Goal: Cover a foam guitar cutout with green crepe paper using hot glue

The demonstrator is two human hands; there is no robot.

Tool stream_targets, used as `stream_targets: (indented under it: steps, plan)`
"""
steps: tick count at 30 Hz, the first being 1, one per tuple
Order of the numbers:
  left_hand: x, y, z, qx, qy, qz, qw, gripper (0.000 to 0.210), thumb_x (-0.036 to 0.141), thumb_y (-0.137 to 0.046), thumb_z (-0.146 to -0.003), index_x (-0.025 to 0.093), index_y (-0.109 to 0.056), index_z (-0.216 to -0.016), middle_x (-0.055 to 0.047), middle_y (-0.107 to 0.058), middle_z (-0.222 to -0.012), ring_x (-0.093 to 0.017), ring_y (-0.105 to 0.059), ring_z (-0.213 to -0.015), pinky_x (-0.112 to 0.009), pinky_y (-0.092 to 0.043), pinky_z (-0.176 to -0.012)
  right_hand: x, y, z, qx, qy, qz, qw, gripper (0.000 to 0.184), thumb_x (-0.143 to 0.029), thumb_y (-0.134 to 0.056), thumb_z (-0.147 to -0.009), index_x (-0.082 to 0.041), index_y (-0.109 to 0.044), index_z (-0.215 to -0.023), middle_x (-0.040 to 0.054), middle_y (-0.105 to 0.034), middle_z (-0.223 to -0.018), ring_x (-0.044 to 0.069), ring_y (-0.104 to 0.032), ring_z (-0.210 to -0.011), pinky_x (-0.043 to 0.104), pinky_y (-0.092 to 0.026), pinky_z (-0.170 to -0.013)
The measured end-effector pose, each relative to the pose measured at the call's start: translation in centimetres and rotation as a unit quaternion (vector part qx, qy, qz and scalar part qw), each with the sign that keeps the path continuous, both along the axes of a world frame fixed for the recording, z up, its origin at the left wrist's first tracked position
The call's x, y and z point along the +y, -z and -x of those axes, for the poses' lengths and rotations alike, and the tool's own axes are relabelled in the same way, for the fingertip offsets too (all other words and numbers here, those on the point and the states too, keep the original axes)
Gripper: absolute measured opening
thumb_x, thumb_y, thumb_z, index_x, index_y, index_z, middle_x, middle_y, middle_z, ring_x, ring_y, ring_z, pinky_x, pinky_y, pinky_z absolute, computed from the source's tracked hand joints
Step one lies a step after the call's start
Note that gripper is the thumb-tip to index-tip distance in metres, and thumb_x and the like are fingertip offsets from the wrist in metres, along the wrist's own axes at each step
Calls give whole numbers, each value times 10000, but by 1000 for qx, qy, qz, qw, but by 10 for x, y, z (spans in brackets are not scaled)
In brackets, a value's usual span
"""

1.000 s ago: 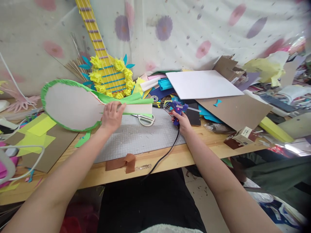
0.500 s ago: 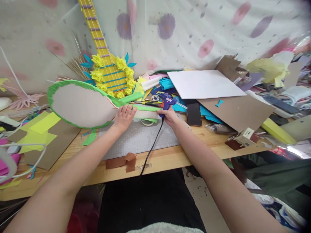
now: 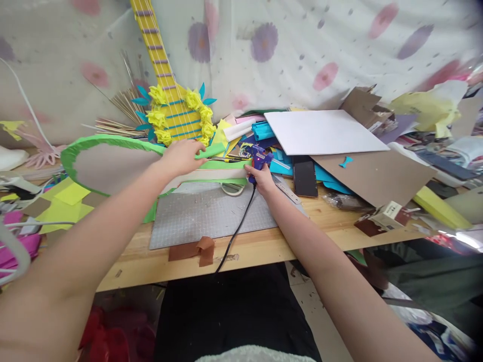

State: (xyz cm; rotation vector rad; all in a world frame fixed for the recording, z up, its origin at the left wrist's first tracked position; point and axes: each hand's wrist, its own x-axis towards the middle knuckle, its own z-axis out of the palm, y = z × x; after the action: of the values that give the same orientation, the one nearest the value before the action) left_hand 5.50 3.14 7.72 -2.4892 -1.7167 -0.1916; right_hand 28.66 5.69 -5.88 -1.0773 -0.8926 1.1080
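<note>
My right hand point(image 3: 263, 178) is closed around a blue hot glue gun point(image 3: 259, 157) with a small red light lit. A clear glue stick sticks out of its back, and the thumb rests by the end of the cardboard neck point(image 3: 215, 173). The neck belongs to a large paddle-shaped cardboard piece point(image 3: 109, 163) edged in green crepe paper. Above the neck, my left hand point(image 3: 183, 158) has its thumb and fingers around a loose strip of green crepe paper point(image 3: 215, 149). My left forearm hides part of the cardboard shape.
A grey cutting mat point(image 3: 204, 216) lies under the neck, with a tape roll point(image 3: 232, 189) on it. Behind stands a yellow paper guitar point(image 3: 181, 115). To the right are a phone point(image 3: 305, 176), a white board point(image 3: 324, 131) and brown cardboard point(image 3: 377, 173). The gun's black cord point(image 3: 237, 231) crosses the mat.
My left hand has lifted off the neck and moved up to the green strip. The cardboard piece has tipped, its flat face now less visible. My right hand keeps the glue gun in place.
</note>
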Motion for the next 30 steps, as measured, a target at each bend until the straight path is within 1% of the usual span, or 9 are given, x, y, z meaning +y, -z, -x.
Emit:
stream_targets:
  steps: [4, 8, 12, 15, 17, 19, 23, 25, 30]
  plan:
    - [14, -17, 6, 71, -77, 95, 990, 208, 375, -612, -750, 216, -717, -834, -45, -696, -827, -240, -632, -812, -310, -444, -718, 5, -8, 3, -1, -23, -10, 1000, 514, -354, -791, -482, -245, -466, -865, -79, -554, -704, 68, -497, -545, 215, -456, -525]
    - [18, -22, 2, 114, -62, 125, 984, 186, 334, -630, -666, 215, -729, -769, -28, -662, -667, -222, -624, -722, -292, -439, -674, 10, -13, 6, 12, -36, -8, 999, 548, -348, -800, -472, -253, -476, -904, -56, -608, -804, 91, -577, -658, 215, -499, -573]
    - [22, -18, 5, 92, -52, 151, 983, 198, 341, -600, -668, 232, -738, -759, -25, -689, -698, -215, -619, -733, -291, -442, -684, 14, -17, 0, 22, -8, 19, 1000, 546, -380, -796, -505, -257, -462, -919, -30, -639, -900, 120, -639, -758, 226, -524, -581]
    - [30, -11, 15, 81, -64, 163, 981, 185, 370, -612, -668, 242, -735, -721, -28, -695, -698, -217, -622, -730, -291, -446, -686, 9, -28, -12, -7, 34, 14, 999, 471, -458, -763, -592, -248, -461, -886, -13, -646, -865, 123, -648, -720, 195, -455, -480]
    - [37, -7, 21, 79, -66, 160, 982, 192, 389, -624, -660, 239, -733, -708, -28, -696, -695, -208, -621, -708, -281, -451, -672, -2, -40, -19, -39, 10, -10, 999, 430, -531, -730, -644, -235, -492, -847, 4, -653, -822, 118, -633, -656, 191, -406, -428]
    - [45, -5, 24, 70, -74, 148, 984, 200, 394, -641, -649, 232, -735, -720, -31, -702, -721, -205, -623, -712, -275, -458, -676, -18, -53, -19, -77, -68, -34, 994, 424, -580, -712, -668, -213, -537, -785, 29, -662, -787, 107, -600, -588, 198, -396, -409]
    - [53, -2, 22, 52, -114, 129, 984, 191, 377, -703, -619, 223, -732, -728, -42, -704, -771, -228, -634, -761, -304, -469, -732, -46, -64, 8, -157, -223, -13, 962, 413, -558, -758, -652, -183, -591, -691, 48, -663, -686, 100, -561, -527, 204, -412, -408]
    - [54, 0, 22, 55, -114, 123, 984, 194, 385, -705, -625, 228, -734, -736, -46, -701, -760, -234, -633, -765, -314, -473, -738, -50, -61, 30, -177, -239, 3, 955, 410, -559, -756, -655, -182, -595, -666, 32, -644, -632, 93, -539, -494, 206, -413, -404]
    - [52, 2, 24, 75, -98, 115, 986, 271, 455, -645, -679, 249, -754, -818, -50, -709, -738, -218, -628, -755, -293, -478, -716, -44, -50, 71, -252, -196, 10, 947, 427, -601, -687, -711, -192, -584, -639, 10, -612, -581, 74, -458, -406, 230, -364, -377]
